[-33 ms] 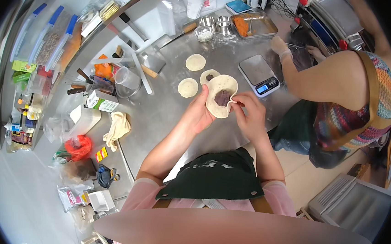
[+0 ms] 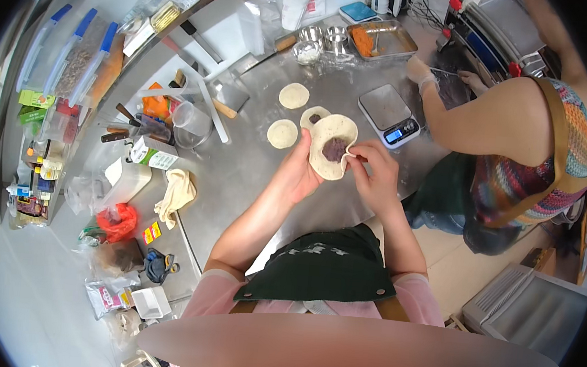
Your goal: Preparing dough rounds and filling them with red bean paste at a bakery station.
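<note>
Here's the left hand (image 2: 299,172) holding a dough round (image 2: 327,126) up off the steel worktop (image 2: 240,162), thumb at its edge, the palm apparently cradling it so the dark filling (image 2: 335,149) stays bedded; the right hand (image 2: 377,173) pinches the rim, seemingly to gather a fold, though I can't make out its hidden fingers. Just beyond lie two plain discs (image 2: 282,133) and a partly hidden filled one (image 2: 314,118), handily close.
</note>
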Demonstrator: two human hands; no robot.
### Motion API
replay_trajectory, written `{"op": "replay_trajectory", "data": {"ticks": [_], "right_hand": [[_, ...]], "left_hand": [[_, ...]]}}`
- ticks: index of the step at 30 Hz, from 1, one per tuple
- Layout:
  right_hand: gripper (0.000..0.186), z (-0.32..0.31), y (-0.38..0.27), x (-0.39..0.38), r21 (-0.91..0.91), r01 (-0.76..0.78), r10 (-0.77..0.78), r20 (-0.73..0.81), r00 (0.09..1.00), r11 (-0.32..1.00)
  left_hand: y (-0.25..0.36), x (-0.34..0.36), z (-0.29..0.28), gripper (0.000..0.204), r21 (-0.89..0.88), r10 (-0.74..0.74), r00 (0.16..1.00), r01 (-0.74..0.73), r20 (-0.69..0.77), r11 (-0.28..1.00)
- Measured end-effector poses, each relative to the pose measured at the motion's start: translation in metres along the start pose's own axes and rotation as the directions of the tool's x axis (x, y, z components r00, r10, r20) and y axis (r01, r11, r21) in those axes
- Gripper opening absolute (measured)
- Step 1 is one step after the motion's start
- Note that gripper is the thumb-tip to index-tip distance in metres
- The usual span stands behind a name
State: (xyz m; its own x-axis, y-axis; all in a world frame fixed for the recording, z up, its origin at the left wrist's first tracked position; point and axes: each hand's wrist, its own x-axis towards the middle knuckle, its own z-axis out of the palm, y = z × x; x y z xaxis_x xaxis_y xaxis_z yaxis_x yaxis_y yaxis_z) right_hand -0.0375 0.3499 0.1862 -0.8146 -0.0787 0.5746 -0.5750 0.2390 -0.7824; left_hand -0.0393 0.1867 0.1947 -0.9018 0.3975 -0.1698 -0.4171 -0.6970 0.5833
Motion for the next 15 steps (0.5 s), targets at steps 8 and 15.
{"op": "replay_trajectory", "data": {"ticks": [8, 15], "right_hand": [[0.010, -0.004, -0.002, -0.004, 0.298, -0.242, 0.234, 0.063, 0.970, 0.923], [0.012, 0.008, -0.014, 0.004, 0.440, -0.260, 0.217, 0.148, 0.965, 0.860]], "left_hand": [[0.013, -0.032, -0.002, 0.088, 0.171, -0.029, 0.963, -0.018, 0.269, 0.985], [0.013, -0.042, 0.005, 0.082, 0.829, 0.269, 0.953, -0.258, 0.135, 0.496]]}}
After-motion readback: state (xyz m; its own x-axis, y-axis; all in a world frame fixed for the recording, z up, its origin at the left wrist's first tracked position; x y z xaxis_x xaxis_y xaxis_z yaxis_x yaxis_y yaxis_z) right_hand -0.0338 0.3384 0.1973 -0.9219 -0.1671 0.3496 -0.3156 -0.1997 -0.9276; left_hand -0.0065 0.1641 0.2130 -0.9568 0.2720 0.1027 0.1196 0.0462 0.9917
